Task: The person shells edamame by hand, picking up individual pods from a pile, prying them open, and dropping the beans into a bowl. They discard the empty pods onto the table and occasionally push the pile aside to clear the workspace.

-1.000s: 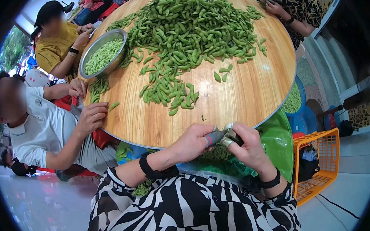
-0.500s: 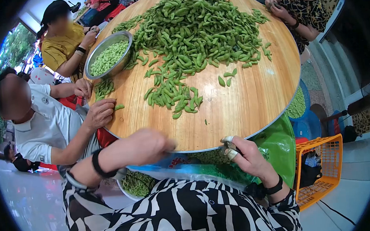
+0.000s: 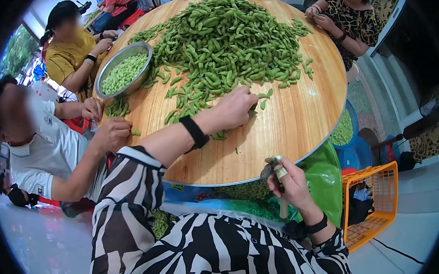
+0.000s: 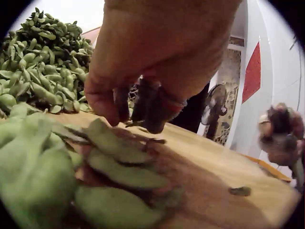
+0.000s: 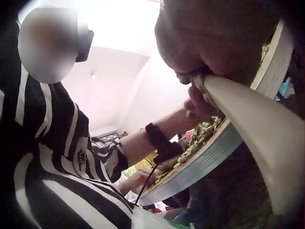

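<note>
My left hand reaches over the round table, fingers curled down among loose green soybean pods. In the left wrist view, dark coverings show on some fingers; a green sliver lies right at the fingertips, and I cannot tell whether they pinch it. Larger pods lie on the wood in front of that hand. Off the table's near edge, my right hand grips a tool with a pale, smooth handle, which sticks out below the palm. Its other end is hidden in the hand. Pale wrapping covers some right fingertips.
A big heap of pods covers the table's far half. A steel bowl of shelled beans stands at left. Three people sit round the table. An orange crate, a blue basin and a green bag are at lower right.
My left hand has left the right hand, swung left along the near edge, then reached forward to the pods. The right hand stays near the edge, its pale handle now showing below.
</note>
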Motion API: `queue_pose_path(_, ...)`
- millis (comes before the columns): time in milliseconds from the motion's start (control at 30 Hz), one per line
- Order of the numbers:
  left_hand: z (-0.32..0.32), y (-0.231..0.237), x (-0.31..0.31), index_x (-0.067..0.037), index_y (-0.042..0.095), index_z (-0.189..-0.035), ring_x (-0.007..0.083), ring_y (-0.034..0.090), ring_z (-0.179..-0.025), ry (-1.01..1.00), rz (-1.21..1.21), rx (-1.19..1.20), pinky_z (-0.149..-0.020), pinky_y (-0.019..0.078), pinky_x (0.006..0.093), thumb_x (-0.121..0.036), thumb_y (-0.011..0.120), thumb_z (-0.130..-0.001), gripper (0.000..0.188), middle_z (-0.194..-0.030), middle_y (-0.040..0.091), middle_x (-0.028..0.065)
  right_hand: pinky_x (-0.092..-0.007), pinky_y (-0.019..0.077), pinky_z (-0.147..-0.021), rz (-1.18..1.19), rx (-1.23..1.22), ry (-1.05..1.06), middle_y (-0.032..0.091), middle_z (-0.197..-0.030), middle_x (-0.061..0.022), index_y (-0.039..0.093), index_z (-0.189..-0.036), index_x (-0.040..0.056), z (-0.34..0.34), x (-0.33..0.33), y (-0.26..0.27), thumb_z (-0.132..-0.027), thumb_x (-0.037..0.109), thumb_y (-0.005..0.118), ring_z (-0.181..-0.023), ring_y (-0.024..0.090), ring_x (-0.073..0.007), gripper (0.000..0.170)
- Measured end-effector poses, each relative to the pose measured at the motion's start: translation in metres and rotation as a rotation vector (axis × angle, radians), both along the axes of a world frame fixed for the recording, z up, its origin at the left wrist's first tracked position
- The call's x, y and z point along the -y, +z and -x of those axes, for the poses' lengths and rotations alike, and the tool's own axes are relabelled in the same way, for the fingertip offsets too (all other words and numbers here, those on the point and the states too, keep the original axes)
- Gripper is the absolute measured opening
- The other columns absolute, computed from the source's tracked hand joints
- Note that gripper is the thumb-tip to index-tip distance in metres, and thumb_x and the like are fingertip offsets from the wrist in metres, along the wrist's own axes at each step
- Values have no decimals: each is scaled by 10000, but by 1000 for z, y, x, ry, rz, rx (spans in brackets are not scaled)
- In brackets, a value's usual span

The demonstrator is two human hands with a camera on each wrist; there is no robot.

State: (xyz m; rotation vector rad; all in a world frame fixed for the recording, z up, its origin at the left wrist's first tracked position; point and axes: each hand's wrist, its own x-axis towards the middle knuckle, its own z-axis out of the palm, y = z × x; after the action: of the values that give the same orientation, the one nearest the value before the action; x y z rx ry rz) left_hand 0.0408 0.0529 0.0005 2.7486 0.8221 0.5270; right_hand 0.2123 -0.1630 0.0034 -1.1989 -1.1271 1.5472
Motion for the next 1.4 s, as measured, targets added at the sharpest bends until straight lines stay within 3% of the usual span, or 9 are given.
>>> queue_pose_path(133, 9, 37, 48, 4, 586, -913, 293, 613, -745, 110, 468, 84, -674, 481, 349, -31, 669, -771, 168, -828, 621, 132, -192, 336, -443, -33, -91, -81, 541, -665, -39, 434, -1324, 10, 3, -10, 11, -990, 154, 345, -479, 426, -66, 374)
queue_pose_path(233, 18, 36, 79, 2, 599, -902, 56, 542, -739, 108, 1057, 526, -620, 452, 237, 0, 741, -766, 197, -825, 627, -3, -193, 337, -441, -19, -180, -84, 539, -656, -53, 390, -1381, 23, 11, -14, 13, -1004, 180, 355, -476, 426, -72, 410)
queue_pose_path(600, 30, 16, 122, 2, 582, -1047, 97, 616, -859, 128, 1185, 809, -737, 506, 248, 32, 645, -837, 221, -924, 655, 47, -184, 340, -436, -1, -334, -19, 526, -653, -58, 355, -1418, 30, 27, -11, 9, -1005, 183, 373, -478, 419, -72, 441)
queue_pose_path(800, 35, 6, 126, 9, 489, -1051, 160, 652, -829, 78, 874, 737, -730, 490, 301, 30, 555, -838, 224, -884, 682, 134, -190, 337, -427, 7, -332, -42, 510, -640, -48, 387, -1404, 30, 32, -12, 6, -1006, 198, 392, -473, 410, -71, 431)
queue_pose_path(867, 37, 19, 129, 8, 453, -1087, 274, 672, -849, 107, 691, 585, -730, 492, 338, 2, 550, -840, 266, -904, 679, 173, -192, 333, -421, 60, -413, -54, 486, -632, -34, 409, -1389, 27, 33, -13, 8, -1001, 185, 411, -474, 397, -67, 419)
queue_pose_path(1100, 39, 18, 129, 25, 411, -1165, 364, 643, -850, 59, 551, 604, -723, 491, 368, -13, 560, -826, 373, -895, 664, 189, -190, 320, -419, 133, -491, -59, 452, -643, -11, 432, -1367, 18, 35, -15, 19, -985, 147, 435, -477, 369, -60, 402)
queue_pose_path(1200, 42, 15, 127, 28, 408, -1183, 322, 660, -824, 6, 620, 563, -719, 496, 366, -8, 573, -832, 390, -853, 665, 154, -191, 320, -418, 142, -431, -21, 457, -656, -12, 443, -1352, 13, 30, -13, 17, -983, 143, 436, -481, 369, -56, 391)
queue_pose_path(1267, 42, 7, 123, 4, 421, -1233, 183, 634, -766, -88, 957, 760, -749, 491, 290, -15, 601, -849, 424, -841, 662, 92, -189, 329, -426, 159, -493, 32, 527, -743, -38, 447, -1343, 4, 27, -13, 15, -977, 134, 439, -488, 377, -52, 388)
queue_pose_path(1400, 44, 17, 122, -5, 436, -1222, 165, 622, -687, -59, 1516, 909, -642, 491, 259, -12, 601, -849, 408, -806, 644, 78, -188, 338, -432, 192, -551, 19, 590, -887, -65, 447, -1342, 0, 28, -13, 15, -972, 126, 445, -489, 381, -51, 391)
